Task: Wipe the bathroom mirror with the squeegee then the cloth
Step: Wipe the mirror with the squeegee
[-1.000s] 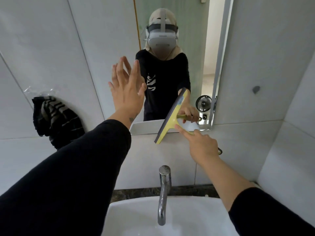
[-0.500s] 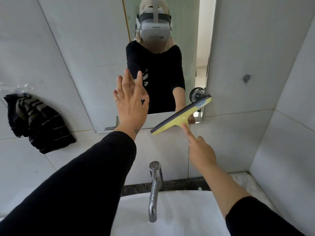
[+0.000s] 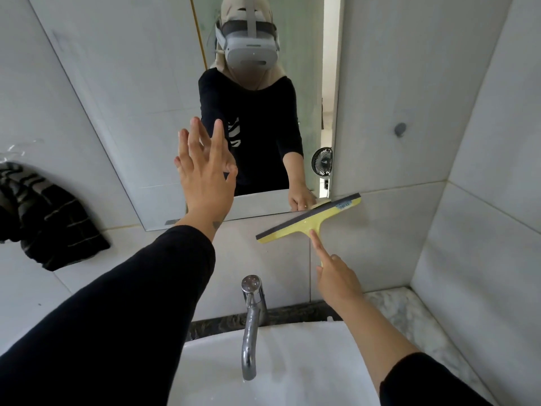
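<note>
My right hand (image 3: 336, 278) grips the handle of a yellow squeegee (image 3: 310, 219), index finger stretched along the stem. Its dark rubber blade lies slanted against the wall tile just below the mirror's lower right corner, the right tip at the mirror's bottom edge. The mirror (image 3: 131, 112) hangs tilted on the white tiled wall and reflects a person in black. My left hand (image 3: 205, 177) is flat, fingers spread, held up at the lower middle of the glass. A dark striped cloth (image 3: 49, 221) hangs on the wall at the left.
A chrome tap (image 3: 250, 323) stands over the white basin (image 3: 307, 361) directly below my hands. A marble ledge (image 3: 409, 312) runs along the right. The side wall closes in on the right. A small black fan (image 3: 322, 161) shows in the mirror's reflection.
The squeegee has swung from steeply tilted to nearly level and slid down off the mirror's lower edge onto the tile. My left hand stays raised at the glass while the view shifts.
</note>
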A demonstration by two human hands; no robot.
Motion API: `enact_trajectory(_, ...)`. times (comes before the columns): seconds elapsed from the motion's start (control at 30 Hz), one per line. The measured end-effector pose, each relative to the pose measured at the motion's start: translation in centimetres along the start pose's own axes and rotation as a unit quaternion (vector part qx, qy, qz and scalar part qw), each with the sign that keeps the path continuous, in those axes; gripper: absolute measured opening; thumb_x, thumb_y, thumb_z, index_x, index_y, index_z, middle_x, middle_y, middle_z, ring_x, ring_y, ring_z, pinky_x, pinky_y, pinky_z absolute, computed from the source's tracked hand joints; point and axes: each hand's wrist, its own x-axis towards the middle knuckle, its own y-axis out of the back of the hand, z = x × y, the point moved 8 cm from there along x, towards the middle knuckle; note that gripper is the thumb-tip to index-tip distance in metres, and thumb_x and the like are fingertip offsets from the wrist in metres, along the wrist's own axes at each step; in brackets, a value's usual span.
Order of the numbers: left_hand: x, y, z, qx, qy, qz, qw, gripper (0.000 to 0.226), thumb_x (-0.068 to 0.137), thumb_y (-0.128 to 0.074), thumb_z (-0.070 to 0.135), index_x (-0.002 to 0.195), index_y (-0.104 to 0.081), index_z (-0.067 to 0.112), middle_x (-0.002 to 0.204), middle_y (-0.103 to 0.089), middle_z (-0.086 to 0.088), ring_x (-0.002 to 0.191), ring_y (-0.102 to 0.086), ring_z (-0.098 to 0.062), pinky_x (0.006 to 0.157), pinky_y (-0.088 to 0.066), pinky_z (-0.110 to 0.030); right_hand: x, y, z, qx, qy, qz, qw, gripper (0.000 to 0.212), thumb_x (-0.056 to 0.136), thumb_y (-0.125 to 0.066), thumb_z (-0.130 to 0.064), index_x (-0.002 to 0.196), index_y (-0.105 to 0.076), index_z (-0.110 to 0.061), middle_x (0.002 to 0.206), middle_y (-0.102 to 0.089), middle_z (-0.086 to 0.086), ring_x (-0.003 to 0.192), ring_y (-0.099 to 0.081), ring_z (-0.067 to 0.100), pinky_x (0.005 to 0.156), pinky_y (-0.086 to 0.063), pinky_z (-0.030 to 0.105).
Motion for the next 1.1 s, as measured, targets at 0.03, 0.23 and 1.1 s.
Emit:
enact_trajectory(0.03,-0.1,0.1,0.2,-0.005,0.004,-0.004,1.0,0.078,0.09,-0.057,0.029,0.149,-0.006,0.033,0.159,0.004,-0.011,0.144,0.004,-0.036,0.112,-0.021,-0.059,-0.5,0.4,0.4,-0.011,-0.003,-0.001,1.0,0.088,0.098,-0.041,-0.009,0.14,0.019,-0.058,0.088,-0.049,0.004,0.063,-0.05,0.016,0.057,-0.041,0.029)
enact_trajectory(0.23,-3.5,-0.1,4.1,-0.05,-0.03,-0.046,0.997,0.078,0.084,-0.066,0.025,0.147,-0.02,0.031,0.157,0.003,-0.007,0.143,-0.002,-0.033,0.114,-0.021,-0.054,-3.3,4.6,2.3,-0.044,-0.014,0.043,0.998,0.089,0.096,-0.047,-0.012,0.146,0.019,-0.044,0.095,-0.057,0.004,0.081,-0.061,0.026,0.071,-0.05,0.039)
enact_trajectory(1.1,-7.5,2.0,9.2,-0.426,0.169,-0.092,0.884,0.046,0.09,-0.06,0.015,0.134,-0.049,0.021,0.073,-0.05,0.004,0.064,-0.05,-0.01,0.055,-0.041,-0.018,-7.4,22.6,0.2,0.224,-0.148,0.263,0.927,0.102,0.082,-0.07,-0.044,0.153,0.001,-0.028,0.157,-0.011,0.017,0.141,-0.024,0.037,0.112,-0.028,0.047)
